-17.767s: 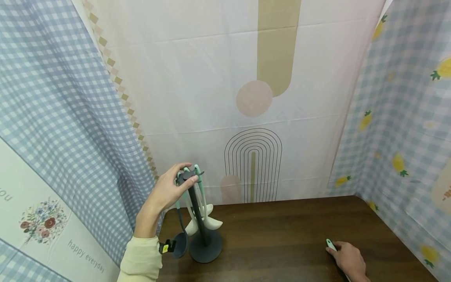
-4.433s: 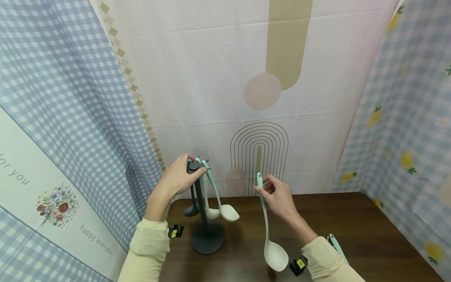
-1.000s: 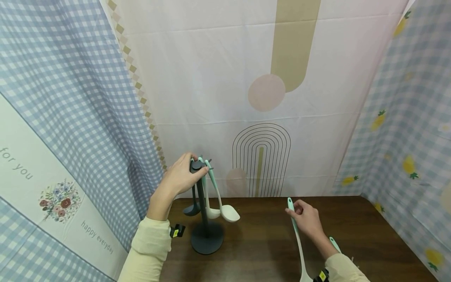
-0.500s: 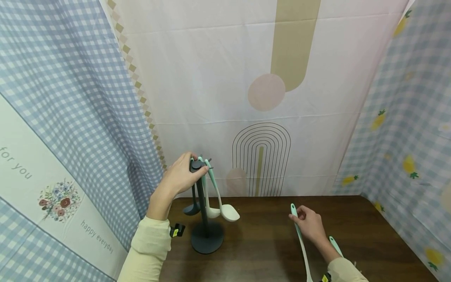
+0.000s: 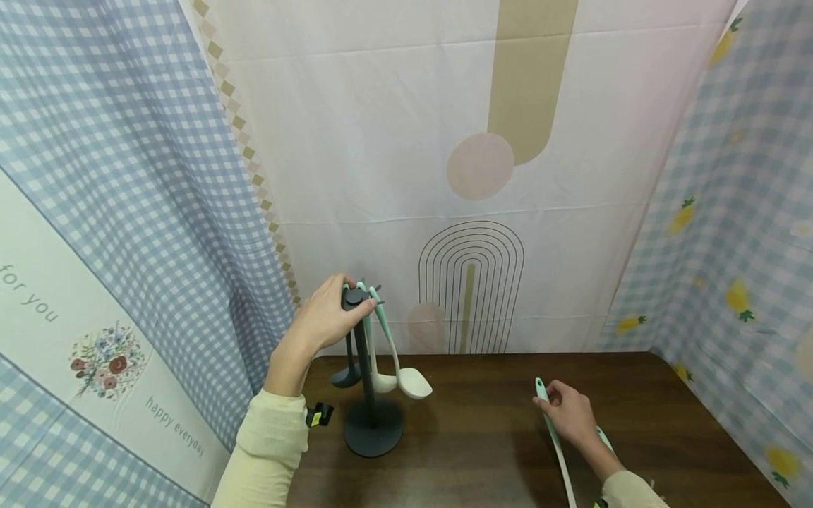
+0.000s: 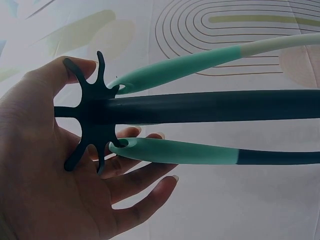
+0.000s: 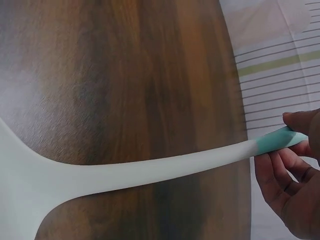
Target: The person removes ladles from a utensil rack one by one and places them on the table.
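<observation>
My left hand [image 5: 324, 315] grips the top of a dark utensil stand [image 5: 364, 363], thumb and fingers round its hooked crown. In the left wrist view, the thumb lies by one of the hooks [image 6: 75, 72] and the other fingers spread behind. A dark ladle [image 5: 346, 377] and two white utensils with mint handles, one a shallow-bowled spoon [image 5: 414, 383], hang from it. At the right, my right hand [image 5: 569, 413] pinches the mint handle end of a white ladle [image 5: 560, 462]. Its bowl runs out of the head view; only its flared neck [image 7: 30, 185] shows in the right wrist view.
Another mint handle [image 5: 605, 439] lies on the brown table [image 5: 470, 423], partly hidden behind the right forearm. A printed white cloth [image 5: 356, 141] stands along the back edge. Blue checked cloths [image 5: 127, 176] close off both sides.
Earlier, the right hand let go of the utensil on the table at right and took the white ladle. It has since carried it right and nearer. The left hand stays on the stand.
</observation>
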{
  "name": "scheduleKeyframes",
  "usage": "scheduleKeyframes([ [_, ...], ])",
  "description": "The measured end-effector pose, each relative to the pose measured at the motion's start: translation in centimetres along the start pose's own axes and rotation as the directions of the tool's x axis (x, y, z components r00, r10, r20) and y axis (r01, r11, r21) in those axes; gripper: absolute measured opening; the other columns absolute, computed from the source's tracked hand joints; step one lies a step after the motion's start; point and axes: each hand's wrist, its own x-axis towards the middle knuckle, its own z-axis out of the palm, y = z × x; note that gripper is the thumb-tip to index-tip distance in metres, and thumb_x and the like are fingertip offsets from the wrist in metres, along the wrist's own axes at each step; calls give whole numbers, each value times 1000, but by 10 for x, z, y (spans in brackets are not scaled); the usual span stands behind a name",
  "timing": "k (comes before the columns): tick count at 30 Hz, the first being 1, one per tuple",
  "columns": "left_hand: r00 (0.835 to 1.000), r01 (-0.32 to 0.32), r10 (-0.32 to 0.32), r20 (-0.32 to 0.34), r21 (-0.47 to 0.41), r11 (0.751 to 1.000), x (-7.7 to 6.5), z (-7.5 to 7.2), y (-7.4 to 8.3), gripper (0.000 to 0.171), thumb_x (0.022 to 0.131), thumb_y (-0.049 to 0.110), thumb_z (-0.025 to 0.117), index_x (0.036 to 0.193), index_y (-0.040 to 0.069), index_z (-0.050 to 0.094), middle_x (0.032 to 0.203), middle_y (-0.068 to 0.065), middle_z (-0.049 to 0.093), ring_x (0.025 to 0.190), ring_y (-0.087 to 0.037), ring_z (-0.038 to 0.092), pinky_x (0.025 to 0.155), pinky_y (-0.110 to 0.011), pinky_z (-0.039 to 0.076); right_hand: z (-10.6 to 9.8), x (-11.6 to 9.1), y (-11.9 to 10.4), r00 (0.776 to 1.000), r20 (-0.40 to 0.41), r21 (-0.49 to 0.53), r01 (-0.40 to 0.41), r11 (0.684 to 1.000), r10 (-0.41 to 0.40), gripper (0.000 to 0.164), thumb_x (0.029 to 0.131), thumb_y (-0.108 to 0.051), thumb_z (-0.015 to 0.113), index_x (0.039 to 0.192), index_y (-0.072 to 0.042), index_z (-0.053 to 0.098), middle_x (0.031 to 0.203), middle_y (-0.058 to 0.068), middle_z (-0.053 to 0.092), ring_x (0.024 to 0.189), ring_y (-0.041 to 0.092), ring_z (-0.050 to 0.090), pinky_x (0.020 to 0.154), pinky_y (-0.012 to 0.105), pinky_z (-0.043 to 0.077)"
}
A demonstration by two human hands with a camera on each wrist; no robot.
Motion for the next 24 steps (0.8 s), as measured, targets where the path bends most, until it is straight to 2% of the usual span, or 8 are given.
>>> scheduleKeyframes([
  [10,1000,4,-4,-3,0,1000,0,1,-1,68,97,65,57,142,14,52,135,-9,58,104,-29,61,82,-45,50,-3,-7,21,996,65,3,-57,998,56,23,94,-26,80,94,-7,66,70,0,55,58,18,48,54,32,38],
  [24,1000,3,-3,-6,5,1000,0,1,0,67,97,65,57,141,15,52,134,-8,58,102,-28,61,81,-44,50,-7,-13,47,995,77,-55,-64,996,68,23,93,-26,79,91,-8,65,69,-1,54,58,17,47,55,33,39],
])
